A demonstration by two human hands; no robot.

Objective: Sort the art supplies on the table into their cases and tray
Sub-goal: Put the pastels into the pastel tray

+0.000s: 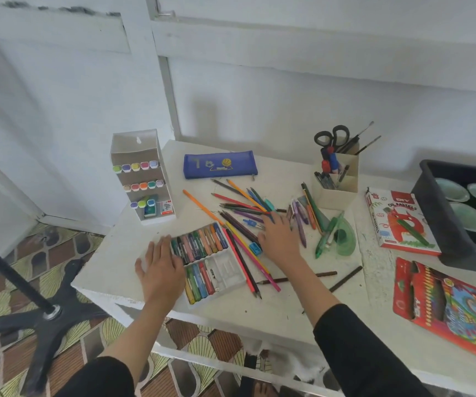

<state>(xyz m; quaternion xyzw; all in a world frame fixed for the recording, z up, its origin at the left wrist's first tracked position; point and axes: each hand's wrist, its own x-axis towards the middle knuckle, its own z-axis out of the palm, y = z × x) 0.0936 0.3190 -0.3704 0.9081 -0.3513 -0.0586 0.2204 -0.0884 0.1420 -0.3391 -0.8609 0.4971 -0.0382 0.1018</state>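
Observation:
A white pastel tray (225, 267) holding several oil pastels lies near the table's front edge. My left hand (159, 265) rests flat on the table against the tray's left side, fingers straight. My right hand (278, 237) lies spread over a loose pile of coloured pencils (239, 210) in the middle of the table, holding nothing. A blue sharpener (255, 249) sits just beside that hand. Pens and a green protractor (345, 239) lie to the right. A blue pencil case (219, 164) lies shut at the back.
A white marker rack (142, 179) stands at the back left. A cream pen holder (335, 179) with scissors stands at the back right. The oil pastel box (400, 222), a red pencil box (449, 305) and a black tub (431, 202) of dishes lie at the right. A fan stand (16, 285) is left.

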